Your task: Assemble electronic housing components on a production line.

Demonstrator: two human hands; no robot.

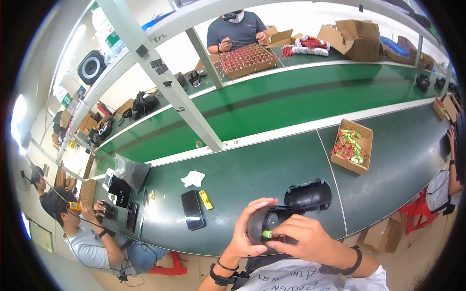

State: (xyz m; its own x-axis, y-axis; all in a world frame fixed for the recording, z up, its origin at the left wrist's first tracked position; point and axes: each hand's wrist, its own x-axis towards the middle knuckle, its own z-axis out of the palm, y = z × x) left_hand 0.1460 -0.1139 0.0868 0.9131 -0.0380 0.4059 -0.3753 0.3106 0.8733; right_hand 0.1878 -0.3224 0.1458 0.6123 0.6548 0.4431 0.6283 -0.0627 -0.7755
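My left hand point(248, 230) is wrapped round a black rounded plastic shell point(254, 228), open side up, just off the table's near edge. Inside the shell sits a small round speaker point(271, 220). A green battery cell point(267, 234) lies by its lower side, its far end covered by my fingers. My right hand point(306, 237) reaches into the shell, thumb and fingers closed at the cell, beside a thin red wire. Beyond my right hand, another black shell half point(308, 195) rests hollow side up on the green table point(262, 169).
Left of the shells lie a phone point(192, 209), a yellow lighter-like item point(206, 199) and a crumpled tissue point(193, 178). A cardboard box point(360, 169) of green cells stands right. A metal post point(170, 82) rises beside the green conveyor point(291, 99). Co-workers sit left, right and opposite.
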